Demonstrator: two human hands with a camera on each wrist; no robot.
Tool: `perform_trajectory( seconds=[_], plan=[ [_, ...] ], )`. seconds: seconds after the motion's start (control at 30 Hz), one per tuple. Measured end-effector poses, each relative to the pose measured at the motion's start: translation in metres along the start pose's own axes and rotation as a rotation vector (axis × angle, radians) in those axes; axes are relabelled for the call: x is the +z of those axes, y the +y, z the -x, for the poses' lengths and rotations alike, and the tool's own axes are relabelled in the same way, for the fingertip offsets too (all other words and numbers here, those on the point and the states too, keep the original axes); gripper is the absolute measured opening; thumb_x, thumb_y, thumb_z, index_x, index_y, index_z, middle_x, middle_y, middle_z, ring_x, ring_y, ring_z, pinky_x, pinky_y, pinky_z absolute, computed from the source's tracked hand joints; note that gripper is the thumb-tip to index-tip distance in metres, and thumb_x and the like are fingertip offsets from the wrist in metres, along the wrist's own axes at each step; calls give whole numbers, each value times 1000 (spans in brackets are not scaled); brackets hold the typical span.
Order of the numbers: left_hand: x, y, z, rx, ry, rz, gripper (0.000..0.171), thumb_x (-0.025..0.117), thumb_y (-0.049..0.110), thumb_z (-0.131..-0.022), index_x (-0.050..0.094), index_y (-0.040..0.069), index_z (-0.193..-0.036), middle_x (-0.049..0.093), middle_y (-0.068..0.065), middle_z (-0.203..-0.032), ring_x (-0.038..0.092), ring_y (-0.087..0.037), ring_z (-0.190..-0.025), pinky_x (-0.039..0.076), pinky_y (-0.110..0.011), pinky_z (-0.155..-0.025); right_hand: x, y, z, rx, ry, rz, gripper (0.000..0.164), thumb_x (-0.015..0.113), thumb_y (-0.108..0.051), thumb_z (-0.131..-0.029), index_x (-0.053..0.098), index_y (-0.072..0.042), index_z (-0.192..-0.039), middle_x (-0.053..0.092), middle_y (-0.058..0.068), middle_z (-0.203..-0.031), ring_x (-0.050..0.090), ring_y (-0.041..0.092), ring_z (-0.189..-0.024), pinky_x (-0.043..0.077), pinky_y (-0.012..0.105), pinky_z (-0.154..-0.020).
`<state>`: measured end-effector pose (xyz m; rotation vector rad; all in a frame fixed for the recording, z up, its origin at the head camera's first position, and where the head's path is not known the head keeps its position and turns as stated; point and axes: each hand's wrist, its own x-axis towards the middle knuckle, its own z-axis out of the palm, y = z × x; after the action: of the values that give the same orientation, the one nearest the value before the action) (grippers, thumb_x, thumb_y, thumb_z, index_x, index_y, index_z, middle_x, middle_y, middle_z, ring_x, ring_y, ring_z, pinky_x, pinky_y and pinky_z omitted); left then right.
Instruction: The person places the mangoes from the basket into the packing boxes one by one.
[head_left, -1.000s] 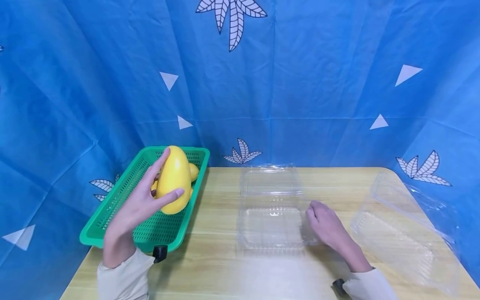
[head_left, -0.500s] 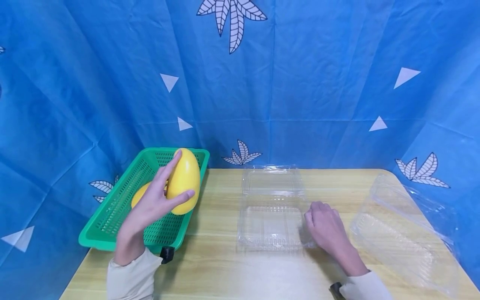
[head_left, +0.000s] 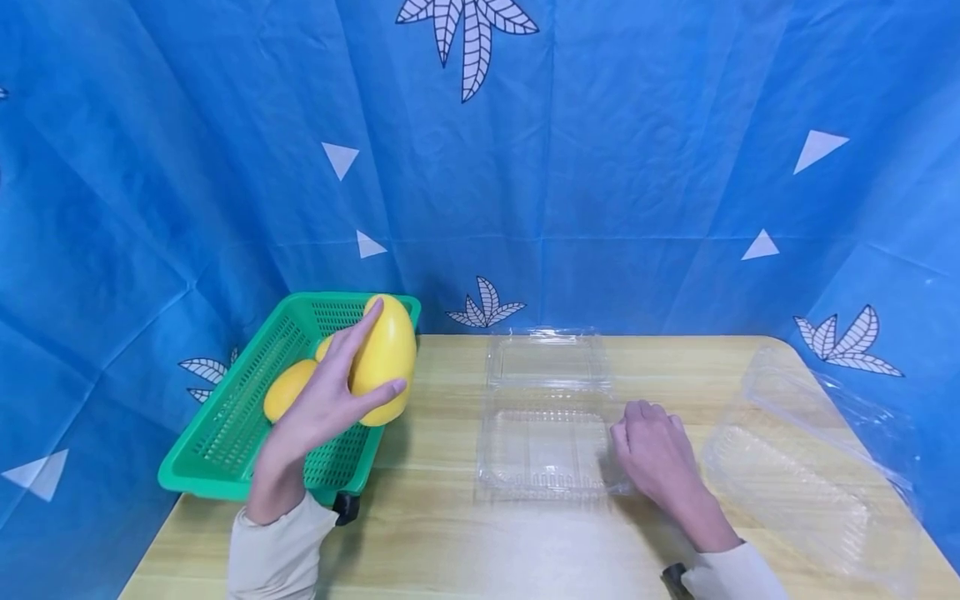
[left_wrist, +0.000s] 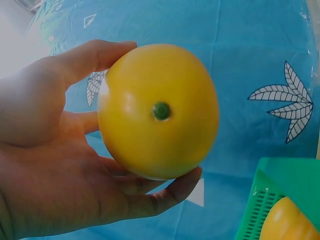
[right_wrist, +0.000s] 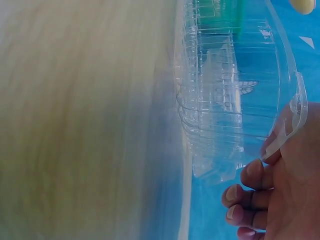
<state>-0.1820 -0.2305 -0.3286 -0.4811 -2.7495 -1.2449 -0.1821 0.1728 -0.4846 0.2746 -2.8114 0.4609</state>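
Note:
My left hand (head_left: 322,408) grips a large yellow mango (head_left: 386,354) above the right side of the green basket (head_left: 180,477). In the left wrist view, thumb and fingers wrap the mango's sides, with its small green stem end facing the camera. Two more yellow mangoes, one of them a mango (head_left: 288,390) nearer the front, lie inside the basket, partly behind the hand. My right hand (head_left: 656,454) pinches the right rim of a clear plastic clamshell box (head_left: 543,450), whose lid is folded back. The right wrist view shows thumb and index finger at the box's corner tab (right_wrist: 297,107).
More clear plastic clamshell packaging (head_left: 795,492) stands opened at the right of the wooden table (head_left: 442,533). A blue patterned cloth (head_left: 637,167) hangs behind the table and along its sides.
My left hand has carried the mango rightward over the basket, uncovering a mango at the basket's left. The right hand stays at the box's rim.

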Motion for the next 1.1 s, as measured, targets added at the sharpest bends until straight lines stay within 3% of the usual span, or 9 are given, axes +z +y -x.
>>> perform_trajectory(
  seconds=[0.13,0.2,0.47,0.8,1.1],
  plan=[
    [1,19,2,30,-11,31,88,71,16,-84,16,28,-152,32,-17,-133,40,-33,-105,49,-38,-68,-2,0,-2,5,-8,0,22,41,-17,-94,46,-11,-73,43,1,-69,41,22,-67,33,34,-63],
    [2,22,2,45,-14,37,88,71,15,-84,17,28,-152,34,-15,-131,42,-32,-103,48,-39,-68,-2,1,-2,5,-7,1,21,42,-16,-93,46,-11,-74,44,1,-69,42,22,-67,33,35,-63],
    [17,-1,-5,119,-15,16,89,75,28,-82,18,41,-149,36,-4,-132,45,-24,-101,48,-38,-70,-1,1,-2,5,7,-5,21,43,-16,-93,46,-11,-73,44,1,-69,43,22,-67,33,35,-62],
    [36,3,-8,128,-78,12,91,76,37,-80,17,41,-149,33,3,-141,45,-23,-105,47,-38,-74,-1,-1,-1,20,-12,-21,21,41,-16,-94,48,-11,-74,45,1,-70,42,21,-66,32,33,-61],
    [57,12,-16,81,-133,23,99,79,38,-75,15,35,-151,34,7,-143,48,-19,-105,46,-38,-77,-3,3,-5,19,-24,-19,21,42,-17,-94,49,-10,-75,46,2,-72,44,22,-69,34,35,-62]
  ],
)
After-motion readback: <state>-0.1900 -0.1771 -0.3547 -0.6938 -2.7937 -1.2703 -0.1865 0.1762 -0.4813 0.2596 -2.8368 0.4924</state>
